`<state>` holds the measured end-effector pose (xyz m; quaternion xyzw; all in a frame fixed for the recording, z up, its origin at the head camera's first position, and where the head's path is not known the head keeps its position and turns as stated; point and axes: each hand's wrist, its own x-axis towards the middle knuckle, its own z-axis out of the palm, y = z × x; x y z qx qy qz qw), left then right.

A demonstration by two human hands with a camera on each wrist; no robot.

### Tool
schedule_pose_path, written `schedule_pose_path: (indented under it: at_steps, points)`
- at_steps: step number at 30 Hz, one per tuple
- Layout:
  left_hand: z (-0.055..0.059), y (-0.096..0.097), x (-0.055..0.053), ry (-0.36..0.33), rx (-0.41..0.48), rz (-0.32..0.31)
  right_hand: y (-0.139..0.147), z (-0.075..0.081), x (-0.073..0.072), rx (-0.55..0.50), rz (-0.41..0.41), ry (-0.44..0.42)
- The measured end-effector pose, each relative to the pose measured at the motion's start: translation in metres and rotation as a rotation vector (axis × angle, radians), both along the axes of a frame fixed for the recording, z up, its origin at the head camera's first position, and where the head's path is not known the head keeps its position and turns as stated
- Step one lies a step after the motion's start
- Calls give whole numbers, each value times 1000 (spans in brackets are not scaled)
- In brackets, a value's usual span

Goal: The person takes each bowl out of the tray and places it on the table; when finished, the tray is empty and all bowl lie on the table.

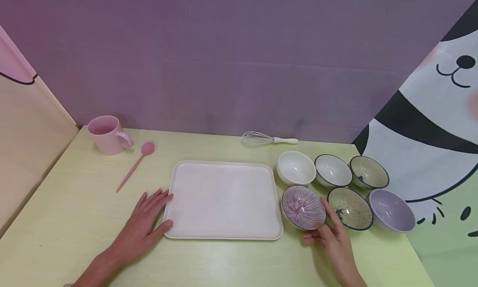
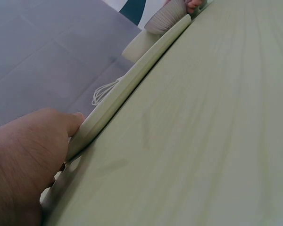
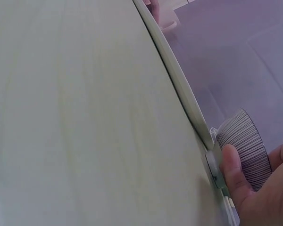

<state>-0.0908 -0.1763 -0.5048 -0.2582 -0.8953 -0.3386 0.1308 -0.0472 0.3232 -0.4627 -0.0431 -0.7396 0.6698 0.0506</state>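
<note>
My right hand (image 1: 335, 241) holds a purple-striped bowl (image 1: 303, 208) by its right side, just off the tray's right edge. In the right wrist view, the thumb presses the near wall of the striped bowl (image 3: 243, 146) and the other fingers are partly hidden behind it. Whether its base touches the table I cannot tell. A white rectangular tray (image 1: 224, 200) lies flat in the middle of the table. My left hand (image 1: 142, 224) rests at the tray's left edge, fingers extended and spread from the thumb, which touches the rim in the left wrist view.
Right of the tray stand a white bowl (image 1: 296, 168), a dark-rimmed white bowl (image 1: 333, 171), two speckled bowls (image 1: 369, 172) and a lilac bowl (image 1: 392, 210). A whisk (image 1: 269, 139) lies at the back. On the left are a pink mug (image 1: 108, 137) and pink spoon (image 1: 135, 166).
</note>
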Motion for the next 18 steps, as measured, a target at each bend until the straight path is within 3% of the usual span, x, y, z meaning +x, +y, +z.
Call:
schedule_pose_path:
  at_steps: [9,18]
  points:
    - [0,1,-1,9,-4,1,5,-1,-2,5,15,1]
    - [0,2,-2,-3,16,-6,9,5,3,126,14,-43]
